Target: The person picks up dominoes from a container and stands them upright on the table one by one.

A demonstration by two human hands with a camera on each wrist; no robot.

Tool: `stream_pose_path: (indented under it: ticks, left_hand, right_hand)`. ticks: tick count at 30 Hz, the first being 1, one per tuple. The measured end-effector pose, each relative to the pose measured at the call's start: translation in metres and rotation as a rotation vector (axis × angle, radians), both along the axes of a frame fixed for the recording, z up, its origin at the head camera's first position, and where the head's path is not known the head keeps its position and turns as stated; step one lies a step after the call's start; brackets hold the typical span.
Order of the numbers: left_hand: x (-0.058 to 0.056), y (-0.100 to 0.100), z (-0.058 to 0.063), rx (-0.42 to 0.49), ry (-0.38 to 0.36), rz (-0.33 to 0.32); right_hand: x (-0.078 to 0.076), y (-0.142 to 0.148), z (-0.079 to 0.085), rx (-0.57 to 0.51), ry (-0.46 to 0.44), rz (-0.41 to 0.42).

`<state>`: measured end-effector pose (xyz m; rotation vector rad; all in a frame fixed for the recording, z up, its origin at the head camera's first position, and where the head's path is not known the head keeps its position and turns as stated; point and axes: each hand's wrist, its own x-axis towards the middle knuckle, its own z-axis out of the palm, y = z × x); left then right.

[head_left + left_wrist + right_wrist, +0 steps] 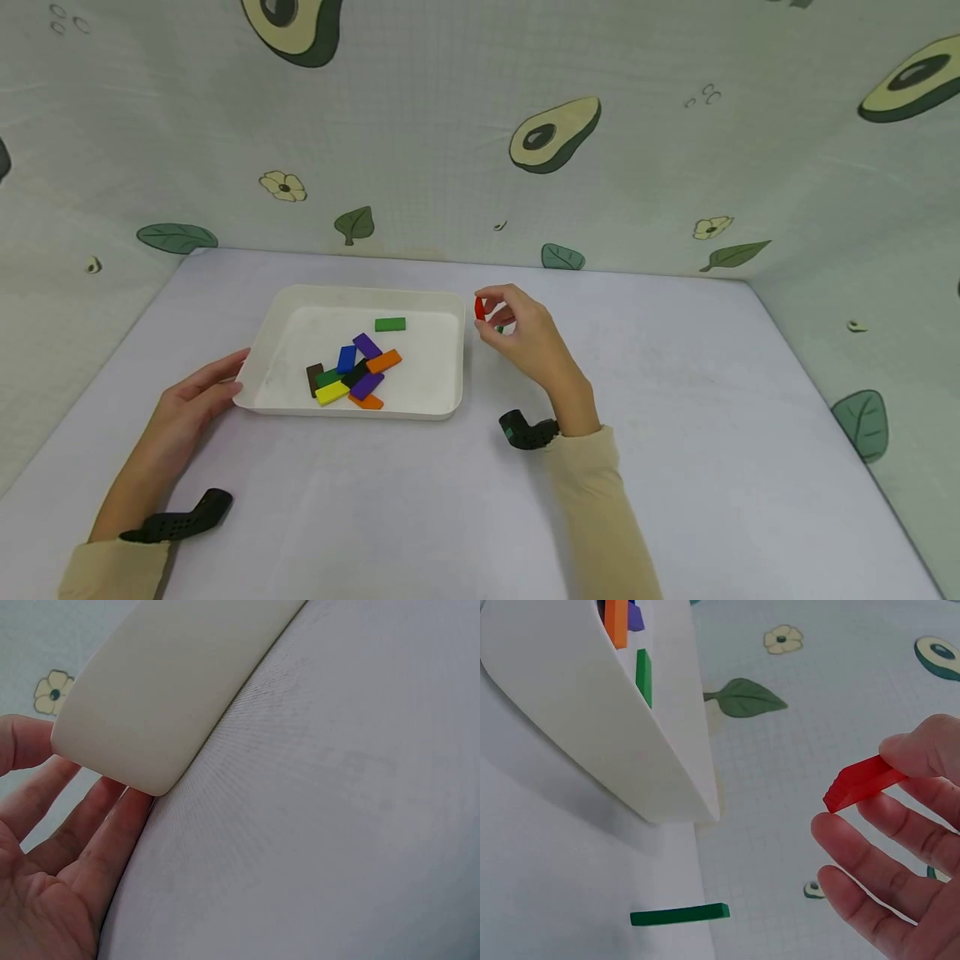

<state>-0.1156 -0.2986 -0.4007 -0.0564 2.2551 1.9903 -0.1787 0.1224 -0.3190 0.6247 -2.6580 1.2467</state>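
Observation:
My right hand (521, 333) pinches a red block (862, 782) between thumb and fingertips, just beyond the right end of a white tray (435, 408). In the right wrist view its other fingers spread loosely below the block. A green block (679, 914) lies on the table beside the tray, mostly hidden by the right hand in the head view. My left hand (191, 400) rests against the tray's left end. In the left wrist view its fingers, fairly straight, touch the tray's outer wall (157, 697).
In the tray lies a loose pile of blocks, among them a yellow block (332, 392), a blue block (347, 359) and an orange block (385, 361). A green block (390, 324) lies apart behind them. A patterned cloth (420, 150) hangs behind the white table (390, 508).

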Motion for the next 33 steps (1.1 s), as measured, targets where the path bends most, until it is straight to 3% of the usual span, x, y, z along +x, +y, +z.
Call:
stream_pose_path:
  ticks: [3,8,16,22,33]
  left_hand:
    - [0.0,0.0,-0.001,0.002,-0.003,0.005]
    - [-0.001,-0.002,-0.003,0.1,0.026,-0.021]
    - [-0.001,0.0,0.001,-0.053,-0.013,0.009]
    - [-0.001,-0.002,-0.002,0.038,0.012,-0.019]
    - [-0.001,-0.002,-0.005,0.02,0.019,-0.007]
  right_hand:
    - [-0.001,0.007,0.0,-0.027,-0.013,-0.022]
    - [-0.003,0.018,0.0,-0.073,-0.012,-0.04]
    - [-0.009,0.034,-0.006,-0.149,-0.039,-0.079]
    - [-0.013,0.044,-0.016,-0.168,-0.119,-0.13]
    - [-0.019,0.05,-0.032,-0.16,-0.154,-0.165]
